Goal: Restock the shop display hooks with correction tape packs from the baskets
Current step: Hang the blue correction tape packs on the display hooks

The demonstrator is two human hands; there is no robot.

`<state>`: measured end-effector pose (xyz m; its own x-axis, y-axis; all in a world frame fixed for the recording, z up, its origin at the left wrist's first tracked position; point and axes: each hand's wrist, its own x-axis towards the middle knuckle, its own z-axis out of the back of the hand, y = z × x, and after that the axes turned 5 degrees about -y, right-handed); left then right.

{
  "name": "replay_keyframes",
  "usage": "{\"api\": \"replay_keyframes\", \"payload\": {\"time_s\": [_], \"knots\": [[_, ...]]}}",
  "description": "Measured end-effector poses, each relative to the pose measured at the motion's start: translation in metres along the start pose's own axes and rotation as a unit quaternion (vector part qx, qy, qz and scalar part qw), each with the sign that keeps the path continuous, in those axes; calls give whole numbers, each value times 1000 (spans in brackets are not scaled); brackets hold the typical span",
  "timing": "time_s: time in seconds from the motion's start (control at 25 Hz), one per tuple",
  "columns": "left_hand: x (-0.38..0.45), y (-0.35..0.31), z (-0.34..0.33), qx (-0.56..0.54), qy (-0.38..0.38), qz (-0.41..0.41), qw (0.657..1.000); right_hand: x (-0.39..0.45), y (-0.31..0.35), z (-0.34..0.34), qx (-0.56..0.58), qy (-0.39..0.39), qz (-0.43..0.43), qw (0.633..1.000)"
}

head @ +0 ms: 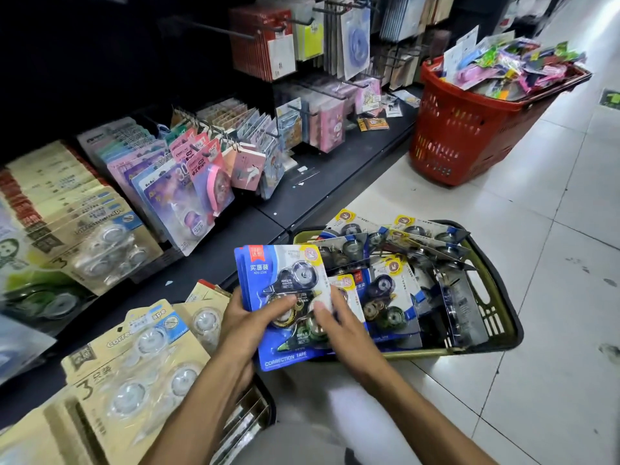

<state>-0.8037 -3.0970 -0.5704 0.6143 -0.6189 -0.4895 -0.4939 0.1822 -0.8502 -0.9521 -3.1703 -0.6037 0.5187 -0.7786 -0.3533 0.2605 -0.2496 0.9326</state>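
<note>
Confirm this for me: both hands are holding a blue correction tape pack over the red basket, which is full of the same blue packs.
Not quite. In the head view, the left hand and right hand hold the blue correction tape pack over the olive-green basket, which holds the same blue packs. The red basket stands farther down the aisle with mixed colourful items.

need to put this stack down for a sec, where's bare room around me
Bare dark shelf base between the hanging packs and the red basket; open floor tiles right of the green basket. Both baskets are heaped, and beige packs crowd your left.
</note>
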Motion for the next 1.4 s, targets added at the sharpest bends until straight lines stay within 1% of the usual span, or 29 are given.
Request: {"api": "replay_keyframes", "payload": {"time_s": [0.04, 0.08, 0.12, 0.16, 0.2, 0.24, 0.32, 0.36, 0.4, 0.48, 0.52, 0.56, 0.64, 0.72, 0.76, 0.84, 0.88, 0.92, 0.96, 1.0, 1.04, 1.12, 1.16, 1.24, 1.28, 1.32, 1.4], "knots": [[0, -2, 0, 13, -18, -15, 1000, 3, -1, 4, 16, -6, -38, 999], [3, -5, 3, 22, -33, -30, 999, 11, -6, 12, 6, -40, -78, 996], [5, -8, 7, 28, -45, -42, 998, 22, -15, 23, -39, -96, -102, 989], [7, -11, 12, 30, -54, -50, 997, 33, -27, 37, -119, -150, -119, 974], [10, -15, 15, 28, -60, -58, 996, 44, -39, 47, -174, -175, -138, 959], [11, -17, 18, 25, -65, -63, 996, 55, -51, 51, -203, -171, -167, 950], [12, -19, 21, 7, -70, -67, 995, 77, -68, 51, -170, -132, -221, 951], [12, -19, 22, -3, -71, -67, 995, 89, -76, 51, -150, -125, -239, 951], [12, -19, 23, -7, -72, -68, 995, 99, -85, 51, -142, -133, -243, 950], [11, -19, 25, -7, -73, -65, 995, 117, -102, 51, -139, -150, -231, 951], [11, -18, 27, -7, -75, -65, 995, 113, -98, 48, -153, -150, -230, 949], [12, -18, 29, -8, -79, -65, 995, 104, -86, 44, -148, -167, -217, 950], [14, -18, 32, -10, -83, -65, 994, 93, -76, 45, -83, -198, -195, 957], [15, -18, 34, -11, -86, -65, 994, 76, -59, 54, -25, -210, -183, 960], [15, -18, 34, -9, -87, -66, 994, 69, -51, 62, 0, -239, -165, 957], [15, -18, 32, 2, -91, -72, 993, 53, -30, 81, 83, -290, -99, 948], [14, -19, 29, 6, -89, -76, 993, 44, -19, 90, 155, -295, -68, 940], [14, -18, 23, 8, -83, -80, 993, 34, -8, 98, 227, -283, -43, 931], [13, -16, 17, 5, -77, -80, 994, 22, 7, 102, 272, -254, -17, 928], [12, -14, 10, 0, -66, -76, 995, 13, 20, 100, 288, -216, 2, 933], [10, -12, 3, -4, -50, -68, 996, 5, 31, 92, 276, -174, 10, 945], [7, -7, -8, -8, -3, -49, 999, -2, 38, 62, 202, -116, 15, 972], [5, -6, -11, -7, 22, -39, 999, -4, 36, 44, 152, -98, 30, 983], [4, -8, -7, 2, 50, -21, 999, -6, 31, 17, 58, -78, 71, 993], [4, -12, -2, 15, 45, -22, 999, -3, 26, 11, 25, -75, 82, 994], [6, -16, 3, 37, 30, -31, 998, -1, 27, 9, 12, -65, 70, 995], [9, -24, 15, 87, -22, -57, 994, 15, 11, 17, 29, -55, -29, 998]]}}
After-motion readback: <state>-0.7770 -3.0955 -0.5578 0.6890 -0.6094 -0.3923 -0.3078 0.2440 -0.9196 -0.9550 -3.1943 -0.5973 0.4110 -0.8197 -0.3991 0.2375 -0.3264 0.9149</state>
